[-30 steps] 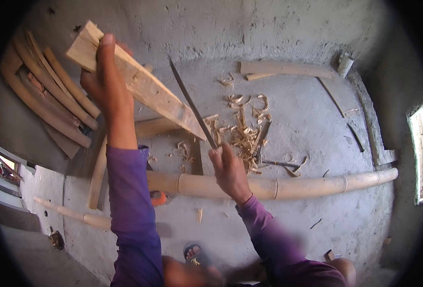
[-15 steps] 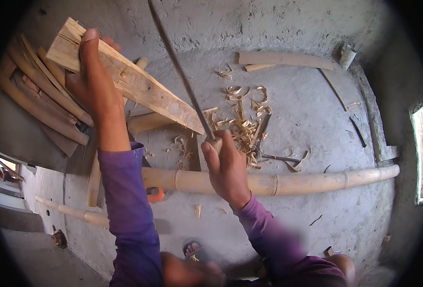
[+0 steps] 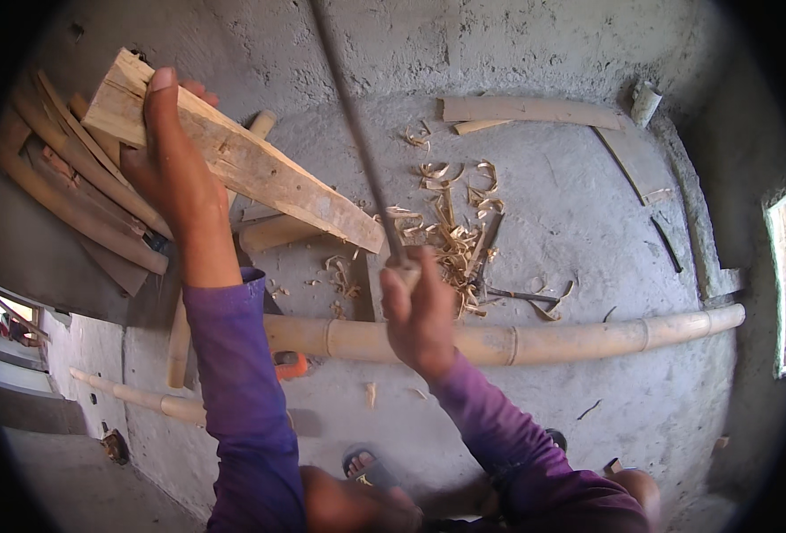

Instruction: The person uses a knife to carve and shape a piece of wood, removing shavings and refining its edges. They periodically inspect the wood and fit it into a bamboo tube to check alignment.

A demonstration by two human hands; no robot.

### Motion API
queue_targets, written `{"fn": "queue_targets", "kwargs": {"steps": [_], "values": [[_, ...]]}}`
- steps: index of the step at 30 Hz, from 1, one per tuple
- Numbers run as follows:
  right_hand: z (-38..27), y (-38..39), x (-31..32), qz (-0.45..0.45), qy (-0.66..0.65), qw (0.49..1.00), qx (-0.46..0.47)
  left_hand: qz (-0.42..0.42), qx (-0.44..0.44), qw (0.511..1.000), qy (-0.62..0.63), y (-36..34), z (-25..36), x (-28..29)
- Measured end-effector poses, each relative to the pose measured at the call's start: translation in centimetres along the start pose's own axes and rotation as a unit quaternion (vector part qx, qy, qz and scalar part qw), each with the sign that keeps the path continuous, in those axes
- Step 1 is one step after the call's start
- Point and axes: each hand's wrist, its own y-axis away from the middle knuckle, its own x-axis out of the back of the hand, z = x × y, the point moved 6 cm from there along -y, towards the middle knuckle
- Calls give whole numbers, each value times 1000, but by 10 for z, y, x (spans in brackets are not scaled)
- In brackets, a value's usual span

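My left hand (image 3: 175,164) grips the thick upper end of a rough wooden board (image 3: 273,178), thumb lying along its near face. The board slants down to the right and looks narrower at its lower end. My right hand (image 3: 421,311) is closed around the handle of a long knife (image 3: 355,124), whose dark blade points up and away, seen nearly edge-on. Just right of the board's lower tip, the blade's base passes close by; whether they touch I cannot tell. Both the right hand and the blade are slightly blurred.
Curled wood shavings (image 3: 453,235) litter the concrete floor. A long bamboo pole (image 3: 579,345) lies crosswise below my right hand, with an orange-handled tool (image 3: 292,365) beside it. Split bamboo lengths (image 3: 73,186) are stacked at left. A flat strip (image 3: 535,110) lies by the far wall.
The knife's blade has swung slightly to the right at its far end. My left hand and the board have dropped a little.
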Motion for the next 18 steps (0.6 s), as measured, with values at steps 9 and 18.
{"fn": "queue_targets", "kwargs": {"steps": [9, 18], "values": [[-8, -3, -3, -35, 108, 993, 9, 24, -2, 1000, 12, 3, 6, 2], [15, -5, -9, -80, 124, 984, -97, 37, 6, 999, -2, 5, 6, -2]]}}
